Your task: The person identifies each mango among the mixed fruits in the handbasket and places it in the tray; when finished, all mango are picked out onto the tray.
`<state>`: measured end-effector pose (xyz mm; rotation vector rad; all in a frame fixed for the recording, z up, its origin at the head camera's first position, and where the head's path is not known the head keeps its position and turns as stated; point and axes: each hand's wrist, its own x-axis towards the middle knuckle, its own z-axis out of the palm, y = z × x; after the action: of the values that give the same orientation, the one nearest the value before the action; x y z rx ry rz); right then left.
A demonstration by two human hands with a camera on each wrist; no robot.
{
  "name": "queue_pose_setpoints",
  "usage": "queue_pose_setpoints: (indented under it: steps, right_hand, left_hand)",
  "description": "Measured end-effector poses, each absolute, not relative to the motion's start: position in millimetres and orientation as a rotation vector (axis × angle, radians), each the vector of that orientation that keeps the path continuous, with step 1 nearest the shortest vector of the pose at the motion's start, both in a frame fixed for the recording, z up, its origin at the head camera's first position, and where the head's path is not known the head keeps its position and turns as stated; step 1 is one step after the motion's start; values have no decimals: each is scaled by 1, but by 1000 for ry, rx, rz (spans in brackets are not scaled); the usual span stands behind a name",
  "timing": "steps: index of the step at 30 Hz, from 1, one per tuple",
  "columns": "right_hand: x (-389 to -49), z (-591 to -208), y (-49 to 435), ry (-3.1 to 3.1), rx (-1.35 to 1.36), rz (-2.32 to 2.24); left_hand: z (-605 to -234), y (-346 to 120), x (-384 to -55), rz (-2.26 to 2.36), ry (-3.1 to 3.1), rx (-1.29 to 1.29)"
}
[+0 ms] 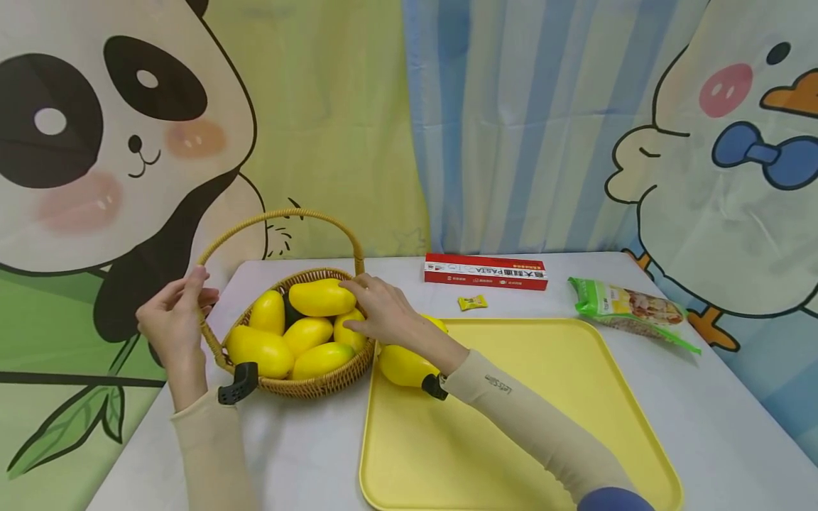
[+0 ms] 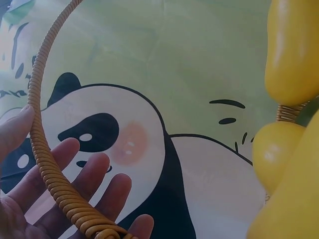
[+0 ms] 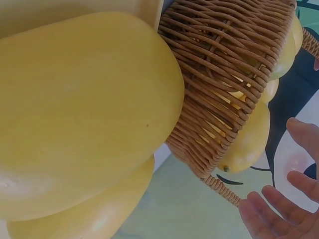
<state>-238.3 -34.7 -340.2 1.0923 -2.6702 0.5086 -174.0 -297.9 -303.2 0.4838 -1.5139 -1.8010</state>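
Note:
A wicker basket with a tall arched handle holds several yellow mangoes and a dark object half hidden among them. At the handle's left side is my left hand. In the left wrist view its thumb touches the wicker handle and its loosely bent fingers pass behind it. My right hand is at the basket's right rim, by the foot of the handle. The right wrist view shows its fingers spread, with no fruit between them.
Right of the basket lies a yellow tray, with mangoes at its left edge, partly under my right forearm. Behind it are a red pasta box and a small yellow packet. A green food bag lies at the right.

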Motion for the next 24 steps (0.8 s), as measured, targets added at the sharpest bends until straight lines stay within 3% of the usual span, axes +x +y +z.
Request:
queue_pose_setpoints:
  steps: [24]
  right_hand:
    - [-243,-337,-48,-2725,1075,484]
  left_hand:
    - [-304,-306,-172,-1916,-1486,449]
